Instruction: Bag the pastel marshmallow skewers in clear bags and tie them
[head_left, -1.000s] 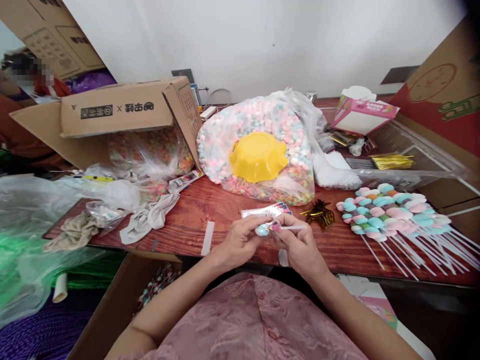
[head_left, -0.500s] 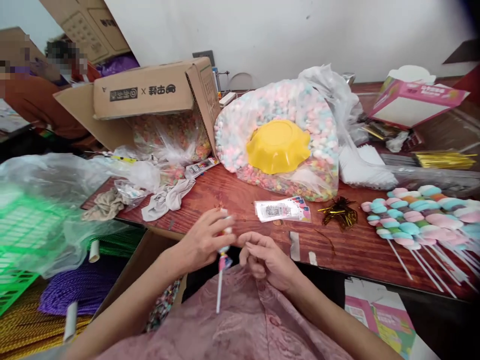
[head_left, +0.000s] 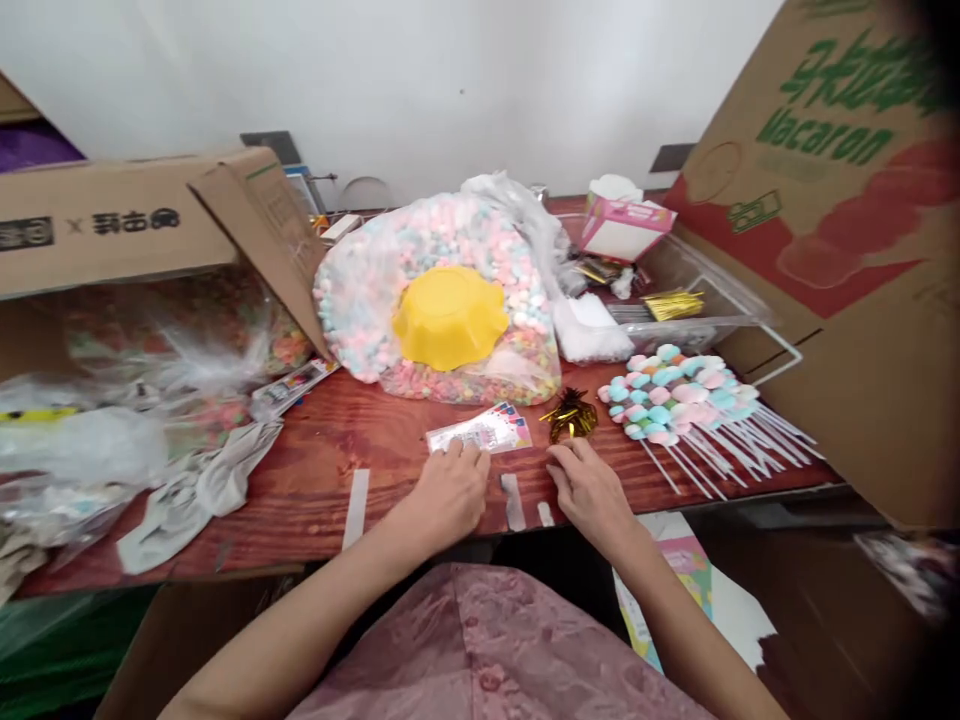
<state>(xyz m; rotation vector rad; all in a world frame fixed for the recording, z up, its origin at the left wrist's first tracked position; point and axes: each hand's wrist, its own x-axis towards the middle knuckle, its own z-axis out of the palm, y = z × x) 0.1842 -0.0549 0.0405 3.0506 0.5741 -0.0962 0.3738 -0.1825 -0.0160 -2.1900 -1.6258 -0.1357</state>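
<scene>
My left hand (head_left: 450, 490) lies on the red-brown table (head_left: 315, 470), fingertips touching the near edge of a small printed label sheet (head_left: 484, 432). My right hand (head_left: 589, 485) is to its right, fingers loosely curled, tips just short of a bundle of gold twist ties (head_left: 571, 415). I see nothing held in either hand. Right of the ties lies a pile of pastel marshmallow skewers (head_left: 675, 395), white sticks pointing right. Behind the sheet sits a big clear bag of pastel marshmallows (head_left: 420, 260) with a yellow bowl (head_left: 448, 318) on it.
A tipped cardboard box (head_left: 135, 225) with bags of coloured sweets fills the left. Crumpled cloth (head_left: 195, 490) and plastic lie at front left. A large "Macaron" carton (head_left: 840, 230) stands at the right. A pink box (head_left: 626, 225) and clear tray (head_left: 705, 300) are behind.
The skewer my left hand held half a second ago has left my hands. Both hands moved forward onto the table, to the label sheet and gold ties. The view swung right.
</scene>
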